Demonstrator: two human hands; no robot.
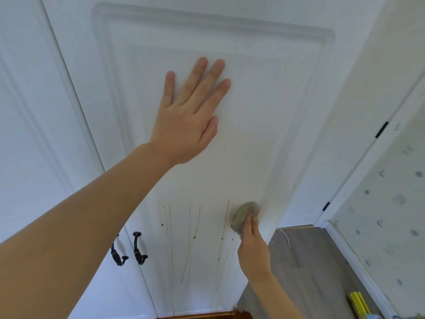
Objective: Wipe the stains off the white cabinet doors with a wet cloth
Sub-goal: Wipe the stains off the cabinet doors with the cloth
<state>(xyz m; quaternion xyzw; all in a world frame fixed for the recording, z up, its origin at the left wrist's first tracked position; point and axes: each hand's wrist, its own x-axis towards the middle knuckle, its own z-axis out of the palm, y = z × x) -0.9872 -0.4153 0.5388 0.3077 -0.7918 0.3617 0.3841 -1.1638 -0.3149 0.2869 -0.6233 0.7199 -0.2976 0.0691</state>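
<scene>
A tall white cabinet door (pixel 253 93) with a raised panel fills the view. Brown drip stains (pixel 195 229) run down its lower part in several thin streaks with dark dots. My left hand (pixel 188 116) lies flat on the panel's middle, fingers spread, holding nothing. My right hand (pixel 251 245) presses a bunched grey-brown cloth (pixel 241 215) against the door at the right end of the streaks, near the panel's lower right moulding.
A second white door (pixel 34 134) stands to the left. Two black handles (pixel 128 249) sit where the doors meet. Grey wood floor (pixel 305 261) lies at lower right, beside a white-framed patterned wall (pixel 379 203). A yellow object (pixel 358 302) lies on the floor.
</scene>
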